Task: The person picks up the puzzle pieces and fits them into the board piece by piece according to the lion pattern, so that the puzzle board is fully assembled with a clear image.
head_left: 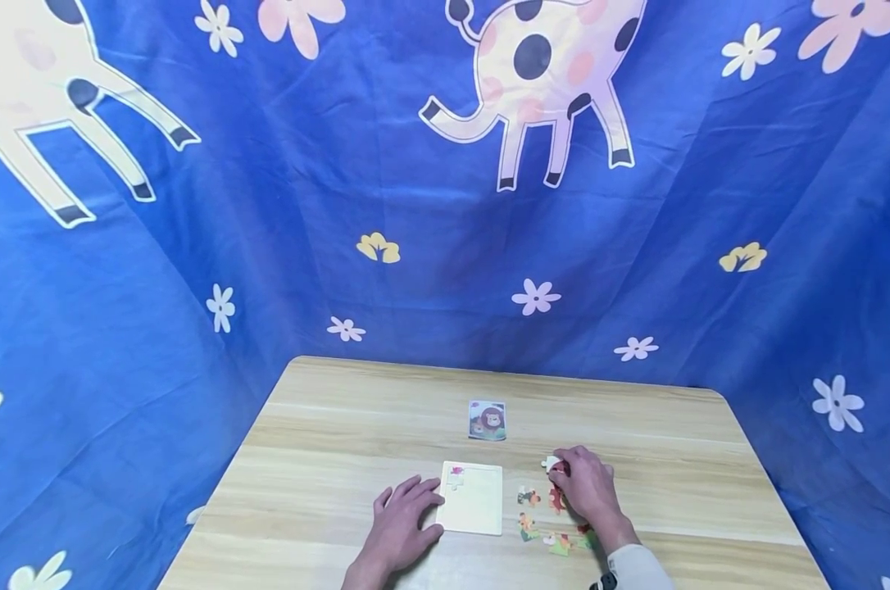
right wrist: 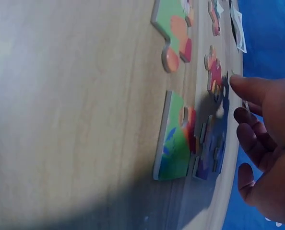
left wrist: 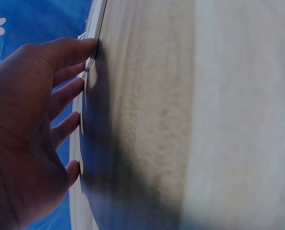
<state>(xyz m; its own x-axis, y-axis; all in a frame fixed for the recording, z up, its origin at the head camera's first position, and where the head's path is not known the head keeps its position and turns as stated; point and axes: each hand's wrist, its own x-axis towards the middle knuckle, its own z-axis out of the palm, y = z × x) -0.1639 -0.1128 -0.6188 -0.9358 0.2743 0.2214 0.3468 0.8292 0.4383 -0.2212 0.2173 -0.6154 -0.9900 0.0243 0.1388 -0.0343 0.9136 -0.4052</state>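
Observation:
At the left edge of a pale square puzzle tray (head_left: 473, 512), my left hand (head_left: 401, 528) rests with its fingers spread and fingertips touching the rim. One puzzle piece with a pink patch (head_left: 456, 477) lies in the tray's upper left corner. To the right of the tray, my right hand (head_left: 587, 485) pinches a pale puzzle piece (head_left: 551, 464) between thumb and fingers, above the far loose pieces. In the right wrist view the fingers (right wrist: 250, 136) are curled, and they hide most of that piece. A green and red puzzle piece (right wrist: 176, 139) lies on the table nearer the wrist.
Several loose pieces, among them an orange and green one (head_left: 527, 526) and a light green one (head_left: 559, 544), lie between tray and right forearm. A small lion picture card (head_left: 487, 420) lies beyond the tray. The wooden table (head_left: 327, 459) meets a blue patterned curtain (head_left: 415, 303).

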